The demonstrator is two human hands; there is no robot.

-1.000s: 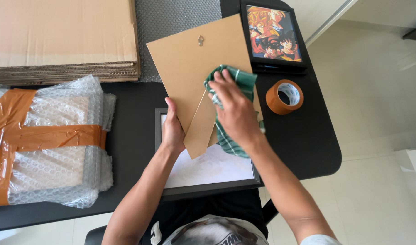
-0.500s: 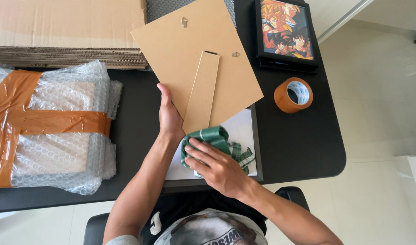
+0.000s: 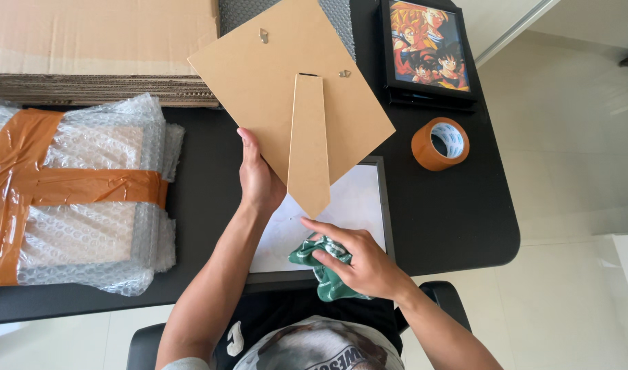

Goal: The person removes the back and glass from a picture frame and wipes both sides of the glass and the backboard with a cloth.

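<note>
Left hand (image 3: 259, 179) grips backing board (image 3: 286, 89) tilted up; right hand (image 3: 358, 260) presses green cloth (image 3: 321, 267) onto frame glass (image 3: 358, 205). Wiping step; needs even strokes.

On your left, a bubble-wrapped package (image 3: 74, 195) banded with orange tape lies on the counter (image 3: 458, 212); flat brown cardboard sheets (image 3: 98, 51) are stacked just behind it.

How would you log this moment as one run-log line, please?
left hand: holds brown backing board tilted up | right hand: presses green cloth on frame glass | tape roll: beside
</note>
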